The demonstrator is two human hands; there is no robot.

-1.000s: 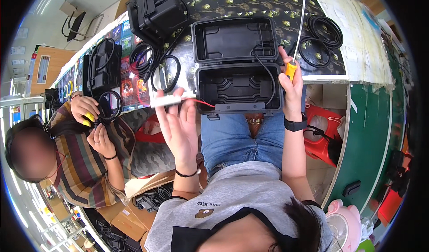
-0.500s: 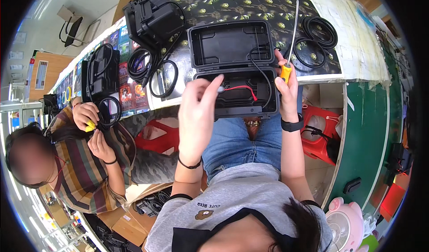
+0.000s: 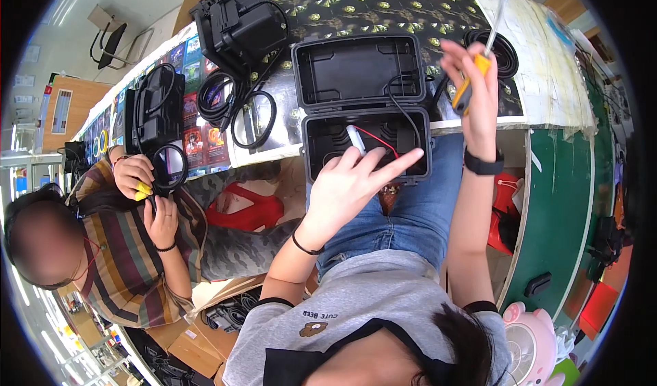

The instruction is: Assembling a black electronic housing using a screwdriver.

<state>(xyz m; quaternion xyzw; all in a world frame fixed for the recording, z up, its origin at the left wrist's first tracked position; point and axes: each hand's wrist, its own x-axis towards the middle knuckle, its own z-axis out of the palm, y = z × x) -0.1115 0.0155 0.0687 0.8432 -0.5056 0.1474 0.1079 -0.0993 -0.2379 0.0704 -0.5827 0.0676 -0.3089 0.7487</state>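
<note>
An opened black plastic case point(image 3: 363, 105) lies at the table's near edge, over my lap, its lid tipped back toward the far side. My left hand point(image 3: 352, 187) is over the lower half with its fingers spread. Its fingertips are close to a small white tube-shaped piece point(image 3: 356, 139), from which a thin red wire point(image 3: 376, 139) runs inside the case; whether they touch it, I cannot tell. Held up to the right of the case, my right hand point(image 3: 482, 92) is closed around a screwdriver with a yellow and black handle point(image 3: 472, 85). The long metal shank points up and away.
A black cable coil point(image 3: 503, 54) lies on the table at the right. More black cases point(image 3: 239, 27) and coiled cables point(image 3: 222, 102) stand at the left. Beside me on the left, a person point(image 3: 130, 249) handles a yellow item. A pink fan point(image 3: 527, 345) is at lower right.
My right hand has moved up and right, away from the case, with the screwdriver. My left hand has moved down and right into the lower half, spreading its fingers beside the white piece.
</note>
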